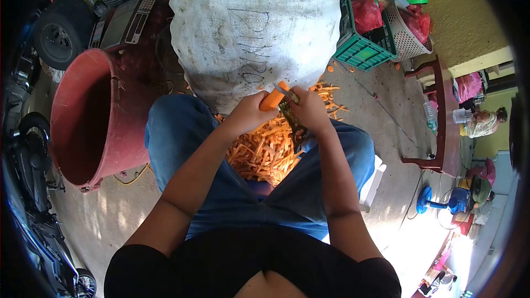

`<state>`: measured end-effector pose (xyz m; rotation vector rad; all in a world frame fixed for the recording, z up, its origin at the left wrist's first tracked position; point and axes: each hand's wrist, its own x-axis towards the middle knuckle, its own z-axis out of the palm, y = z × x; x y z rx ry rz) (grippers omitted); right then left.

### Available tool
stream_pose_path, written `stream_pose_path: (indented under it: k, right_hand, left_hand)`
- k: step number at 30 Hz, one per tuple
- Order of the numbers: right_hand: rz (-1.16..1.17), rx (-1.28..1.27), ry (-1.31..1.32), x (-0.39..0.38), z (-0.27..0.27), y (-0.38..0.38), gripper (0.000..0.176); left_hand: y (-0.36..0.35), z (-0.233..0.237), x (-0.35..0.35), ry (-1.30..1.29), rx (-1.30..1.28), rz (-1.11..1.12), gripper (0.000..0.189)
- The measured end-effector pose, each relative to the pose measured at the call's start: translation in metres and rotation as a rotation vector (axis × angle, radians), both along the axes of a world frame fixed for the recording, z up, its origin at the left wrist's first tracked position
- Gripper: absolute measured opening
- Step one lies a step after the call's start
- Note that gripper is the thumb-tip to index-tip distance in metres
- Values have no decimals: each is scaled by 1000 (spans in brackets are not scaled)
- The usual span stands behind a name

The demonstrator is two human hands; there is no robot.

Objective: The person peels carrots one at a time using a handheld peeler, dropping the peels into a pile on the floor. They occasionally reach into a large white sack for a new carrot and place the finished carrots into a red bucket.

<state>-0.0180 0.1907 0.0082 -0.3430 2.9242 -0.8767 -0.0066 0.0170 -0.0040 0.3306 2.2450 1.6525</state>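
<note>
An orange carrot (271,99) points up and away in my left hand (247,112), whose fingers are wrapped round its lower part. My right hand (310,111) grips a small blade (280,89) that lies across the carrot near its far end; the tool's handle is mostly hidden by the fingers. A dark, patterned strip (292,120) hangs below the right hand. Under both hands, between my knees, a heap of orange carrot strips (262,154) covers the floor. Directly beyond the hands stands a bulging white woven sack (254,33) with handwriting on it.
A big red tub (105,121) lies open-mouthed on the left, with a tyre (63,32) behind it. At the right back are a green crate (367,49) and a white basket (408,41). A wooden table (439,116) and blue fan (441,204) stand right.
</note>
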Motion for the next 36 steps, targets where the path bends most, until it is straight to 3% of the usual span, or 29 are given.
stream_pose_path:
  k: [5,7,8,9,11,12,13,15,16,17,18,19,21,22,24,25,26,27,29,31,33,34,35,36]
  right_hand:
    - [46,-139,57,-6,-12,5,17]
    - [-122,81,12,-16,-33,14,21]
    - [-130,84,-6,-18,-43,18,23]
    - [-142,87,-3,-17,-36,16,23]
    - [-35,-159,-183,-12,-21,3,27]
    - [-8,-237,-283,-9,-30,0,27]
    - [-3,-237,-283,-8,-44,-3,27]
    - [564,-402,145,-5,-61,-10,26]
    - [558,-401,148,-3,-64,-13,26]
    - [569,-562,41,0,-66,-18,26]
    - [579,-723,-68,1,-66,-22,27]
    - [584,-724,-67,1,-65,-23,27]
    - [102,-1100,-619,3,-58,-27,29]
    - [-83,-1098,-749,3,-41,-23,29]
    - [-105,-1152,-683,-2,-40,-14,28]
    - [-129,-1208,-611,-5,-39,-11,27]
    - [-115,-1183,-442,-7,-44,-10,24]
    - [-120,-1185,-435,-8,-40,-8,24]
    - [-235,-1126,-598,-7,-30,-3,23]
    - [-172,-1119,-525,-6,-28,-5,22]
    - [-58,-704,-207,-6,-42,-3,20]
    - [-119,-517,-38,-4,-46,-9,17]
    - [-118,-520,-36,-2,-46,-10,17]
    - [-115,-366,29,0,-36,-13,15]
  left_hand:
    - [-6,18,10,11,120,-106,32]
    - [-10,38,19,-99,277,-531,28]
    - [-3,41,23,85,331,-665,27]
    - [0,41,26,87,333,-677,27]
    - [3,35,32,-14,354,-459,24]
    - [6,30,29,39,539,-435,23]
    - [8,28,25,40,538,-430,23]
    - [11,26,19,160,618,-358,22]
    - [13,23,18,117,688,-333,24]
    - [13,22,17,118,688,-338,24]
    - [11,21,16,182,661,-261,25]
    - [7,20,14,248,633,-182,26]
    - [-4,18,6,294,556,-91,29]
    - [-10,21,2,199,617,24,30]
    - [-22,26,-4,105,675,135,32]
    - [-28,28,-6,27,585,173,34]
    - [-31,30,-8,-51,494,206,36]
    - [-32,28,-9,-50,493,198,36]
    - [-33,17,-10,-2,254,-27,51]
    - [-25,7,-8,-10,147,-82,56]
    - [-11,-2,-2,-22,41,-130,61]
    - [-3,-5,2,0,30,-61,60]
    - [3,-11,2,26,22,4,60]
    - [7,-18,0,45,-84,12,64]
